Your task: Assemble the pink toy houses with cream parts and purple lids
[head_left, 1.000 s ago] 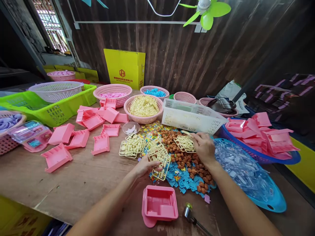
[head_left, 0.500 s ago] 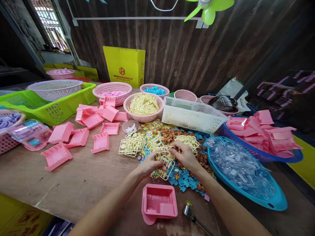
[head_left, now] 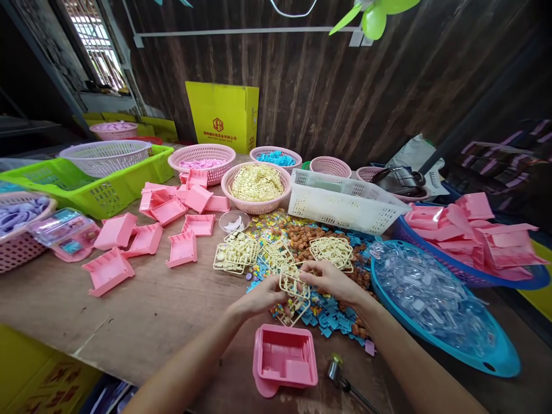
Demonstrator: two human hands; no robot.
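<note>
Both my hands hold one cream plastic parts frame point(head_left: 294, 286) above a heap of small blue and brown pieces point(head_left: 332, 313). My left hand point(head_left: 264, 296) pinches its left side. My right hand point(head_left: 331, 280) grips its upper right edge. Directly below, near the table's front edge, sits an open pink tray point(head_left: 284, 357). More cream frames lie flat on the table: one stack to the left point(head_left: 237, 252) and another behind my right hand point(head_left: 332, 251).
Several pink trays point(head_left: 146, 238) lie scattered at left. A pink basket of cream frames point(head_left: 257, 184), a white crate point(head_left: 340, 202), a green crate point(head_left: 92, 181), a blue tub of clear parts point(head_left: 435, 299) and a blue basket of pink trays point(head_left: 474, 233) ring the work area. A small metal tool point(head_left: 338, 376) lies beside the front tray.
My right hand left the cream frame stack at the back and came in to grip the frame my left hand was holding. That frame has shifted slightly toward me.
</note>
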